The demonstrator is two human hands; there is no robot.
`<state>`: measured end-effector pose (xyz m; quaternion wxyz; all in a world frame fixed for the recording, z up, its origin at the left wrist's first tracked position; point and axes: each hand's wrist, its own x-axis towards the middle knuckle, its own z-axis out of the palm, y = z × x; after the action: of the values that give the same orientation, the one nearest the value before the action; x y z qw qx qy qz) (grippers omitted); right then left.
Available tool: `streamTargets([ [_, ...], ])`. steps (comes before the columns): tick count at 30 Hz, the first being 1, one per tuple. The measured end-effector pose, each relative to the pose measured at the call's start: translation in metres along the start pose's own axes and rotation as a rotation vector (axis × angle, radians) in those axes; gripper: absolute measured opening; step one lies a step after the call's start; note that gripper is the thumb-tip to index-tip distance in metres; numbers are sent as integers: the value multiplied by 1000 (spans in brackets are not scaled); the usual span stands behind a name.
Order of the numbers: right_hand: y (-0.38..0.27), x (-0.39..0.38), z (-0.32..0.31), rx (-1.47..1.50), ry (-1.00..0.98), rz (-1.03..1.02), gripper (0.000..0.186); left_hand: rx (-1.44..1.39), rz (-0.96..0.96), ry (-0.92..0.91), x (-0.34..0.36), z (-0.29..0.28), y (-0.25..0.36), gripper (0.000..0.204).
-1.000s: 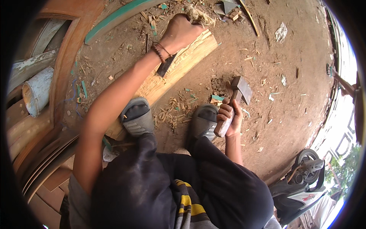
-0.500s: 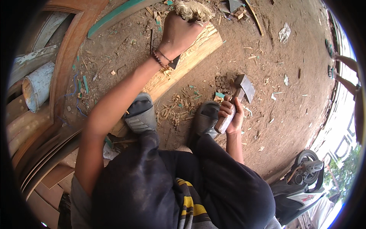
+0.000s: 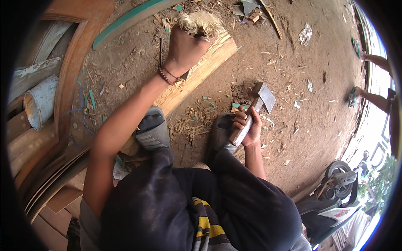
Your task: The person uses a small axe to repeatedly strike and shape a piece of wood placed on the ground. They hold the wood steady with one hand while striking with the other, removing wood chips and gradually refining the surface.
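Far out in front, my left hand (image 3: 184, 52) is closed round a chisel whose frayed, fibrous wooden handle end (image 3: 200, 23) sticks out above the fist. The chisel's dark metal blade (image 3: 186, 76) shows partly below, by my beaded wrist; its tip is hidden. Under that hand a pale, squared wooden beam (image 3: 209, 65) lies slanting on the ground. My right hand (image 3: 251, 127) grips a hatchet (image 3: 264, 98) by its short wooden handle, with the grey metal head upward, apart from the beam. My sandalled feet (image 3: 151, 129) are planted near the beam.
Wood chips (image 3: 188, 123) litter the dirt floor. A brown wooden frame (image 3: 77, 54) and a worn bluish bucket (image 3: 41, 102) stand at left; a green-edged board (image 3: 125, 21) lies beyond. At right are another person's sandalled feet (image 3: 356, 96) and a parked motorbike (image 3: 331, 205).
The view has shifted slightly, so most things sit a little further left. At the right edge the other person's feet have moved further apart. Both my hands keep their grips.
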<state>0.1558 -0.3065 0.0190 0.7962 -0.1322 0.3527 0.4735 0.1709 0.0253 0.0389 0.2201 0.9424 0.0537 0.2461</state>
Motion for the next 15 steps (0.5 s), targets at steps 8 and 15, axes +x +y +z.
streamTargets([
  [8, 5, 5, -4, -134, 90, -45, 36, -90, 43, 112, -4, 8, 10, 47],
  [15, 8, 7, -4, -153, 76, -47, 37, -88, 32, -4, 1, 10, 0, 43],
])
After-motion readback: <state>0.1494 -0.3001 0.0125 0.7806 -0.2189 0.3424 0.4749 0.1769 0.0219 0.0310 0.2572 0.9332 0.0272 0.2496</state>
